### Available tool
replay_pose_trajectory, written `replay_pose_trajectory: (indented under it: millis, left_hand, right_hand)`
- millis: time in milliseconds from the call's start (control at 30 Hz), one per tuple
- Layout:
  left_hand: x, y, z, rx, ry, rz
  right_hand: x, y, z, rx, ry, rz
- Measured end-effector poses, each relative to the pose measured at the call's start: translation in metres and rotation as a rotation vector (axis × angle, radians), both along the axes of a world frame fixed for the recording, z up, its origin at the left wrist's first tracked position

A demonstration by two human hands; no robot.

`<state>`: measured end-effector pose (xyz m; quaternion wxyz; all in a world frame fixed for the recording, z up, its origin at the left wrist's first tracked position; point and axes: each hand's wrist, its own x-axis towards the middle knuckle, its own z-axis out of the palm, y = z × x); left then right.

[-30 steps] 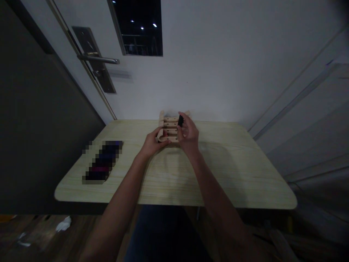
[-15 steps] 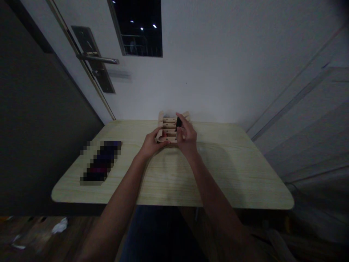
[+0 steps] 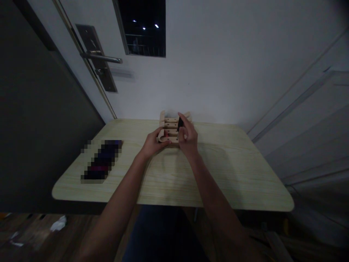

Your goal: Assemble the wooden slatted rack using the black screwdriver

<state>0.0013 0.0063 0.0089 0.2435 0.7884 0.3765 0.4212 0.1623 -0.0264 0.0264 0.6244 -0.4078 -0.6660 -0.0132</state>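
Observation:
A small slatted wooden frame (image 3: 171, 131) with curved end pieces stands on the table near its back edge. Around its near left corner my left hand (image 3: 153, 143) is closed, thumb along the front slat. My right hand (image 3: 189, 138) pinches a small black object (image 3: 180, 123) between thumb and fingers, above the frame's right side. Exactly what the black thing is cannot be made out. A bit of red shows inside the frame beside my left fingers. The right hand covers much of the frame's right side.
The pale wood-grain table (image 3: 218, 174) has rounded front corners. A pixelated dark item (image 3: 102, 160) lies on its left part. Behind the table rises a white door (image 3: 207, 72) with a metal handle (image 3: 102, 58) and a dark window (image 3: 144, 29). Crumpled white paper (image 3: 58, 223) is on the floor.
The whole view has shifted slightly, moving the scene a little to the right. The black object in my right fingers is turned a little and looks narrower. My left hand keeps its hold on the frame.

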Motion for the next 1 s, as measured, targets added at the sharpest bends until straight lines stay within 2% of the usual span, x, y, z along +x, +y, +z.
replay_pose_trajectory:
  millis: [200, 433, 767, 1000]
  left_hand:
    - [0.0002, 0.0, 0.0011, -0.032, -0.018, -0.005]
    - [0.0014, -0.0023, 0.003, -0.048, -0.027, -0.002]
    - [0.0002, 0.0001, 0.0007, -0.033, -0.009, -0.003]
    - [0.0012, -0.0034, 0.0051, -0.037, -0.018, -0.009]
  right_hand:
    - [0.0001, 0.003, -0.0036, 0.022, 0.025, -0.012]
    - [-0.0002, 0.0065, -0.0042, -0.066, 0.037, -0.095]
    - [-0.0037, 0.0054, -0.0041, -0.029, 0.012, 0.009]
    - [0.0007, 0.0057, -0.0045, -0.042, 0.026, -0.129]
